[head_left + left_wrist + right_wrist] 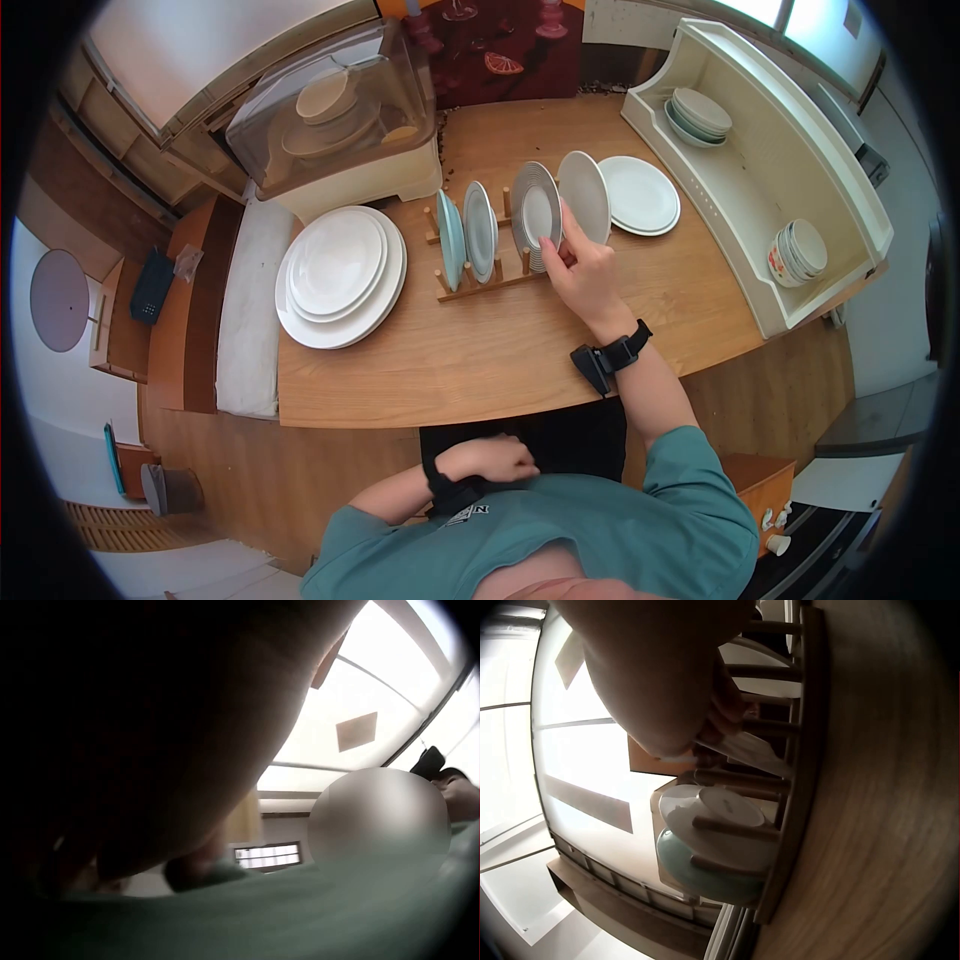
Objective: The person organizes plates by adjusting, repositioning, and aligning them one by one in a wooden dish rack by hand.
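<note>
In the head view, the wooden rack (510, 284) holds several upright plates: a pale teal plate (452, 240), a grey-blue plate (480, 230), a grey plate with a ribbed rim (527, 200) and a plain off-white plate (583, 190). My right hand (585, 277) pinches the ribbed plate at its right edge, thumb on the near face, fingers behind. The right wrist view shows that hand (667, 682) at a thin plate edge (754, 754) between rack pegs. My left hand (497, 459) lies against my waist, fingers loosely curled, holding nothing.
Large white plates (340, 265) are stacked at left, and flat white plates (643, 195) lie right of the rack. Behind left stands a box with a clear lid (340, 110). A cream shelf unit (720, 215) at right holds bowls (700, 115) and small patterned bowls (798, 252).
</note>
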{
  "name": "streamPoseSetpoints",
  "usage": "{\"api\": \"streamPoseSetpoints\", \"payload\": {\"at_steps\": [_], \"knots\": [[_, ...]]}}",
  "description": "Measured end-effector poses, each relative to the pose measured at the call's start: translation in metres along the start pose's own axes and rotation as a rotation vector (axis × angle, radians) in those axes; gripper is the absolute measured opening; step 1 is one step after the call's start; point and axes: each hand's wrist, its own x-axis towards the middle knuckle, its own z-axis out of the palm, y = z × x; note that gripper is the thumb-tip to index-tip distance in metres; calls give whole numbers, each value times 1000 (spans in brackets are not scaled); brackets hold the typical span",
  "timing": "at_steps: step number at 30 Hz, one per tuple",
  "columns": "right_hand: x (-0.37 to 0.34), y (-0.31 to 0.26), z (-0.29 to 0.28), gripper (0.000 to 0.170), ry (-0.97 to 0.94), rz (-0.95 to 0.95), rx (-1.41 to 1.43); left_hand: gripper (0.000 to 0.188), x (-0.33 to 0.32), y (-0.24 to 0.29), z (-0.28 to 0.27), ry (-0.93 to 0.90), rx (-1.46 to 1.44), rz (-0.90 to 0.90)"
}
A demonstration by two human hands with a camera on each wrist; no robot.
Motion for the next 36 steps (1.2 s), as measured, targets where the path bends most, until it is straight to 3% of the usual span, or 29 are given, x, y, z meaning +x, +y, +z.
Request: {"api": "streamPoseSetpoints", "payload": {"at_steps": [1,3,6,10,12,16,18,21,22,24,25,27,31,33,36], "knots": [[0,-1,-1,56,-4,2,11,49,11,-18,20,45,148,-208],[-1,0,0,56,-9,3,22,53,27,-46,53,63,213,-411],[-2,2,0,56,-10,0,25,61,48,-62,78,46,81,-489],[-1,1,-2,55,-13,-2,33,62,70,-78,92,82,98,-454],[-2,2,-1,55,-7,-12,35,51,74,-75,85,-55,-193,-534],[-1,5,2,53,47,-90,39,39,79,-82,74,-61,-369,-545],[-2,6,2,54,47,-91,37,33,87,-98,80,89,-595,-576],[-2,7,2,54,48,-90,46,29,103,-114,86,169,-591,-631],[-2,5,0,55,24,-61,57,29,111,-122,93,165,-589,-636],[-3,4,-2,55,-1,-23,70,19,127,-136,115,431,-545,-597],[-3,4,-2,55,-4,-28,64,19,132,-137,120,425,-550,-604],[-3,4,-2,54,-11,-29,62,25,140,-142,127,447,-224,-549],[-3,2,-2,54,-25,-8,71,22,109,-103,115,422,-216,-454],[-2,1,-3,54,-27,-6,68,21,95,-86,119,526,-5,-274],[-3,1,-3,54,-17,-5,63,16,77,-59,110,540,92,-166]]}}
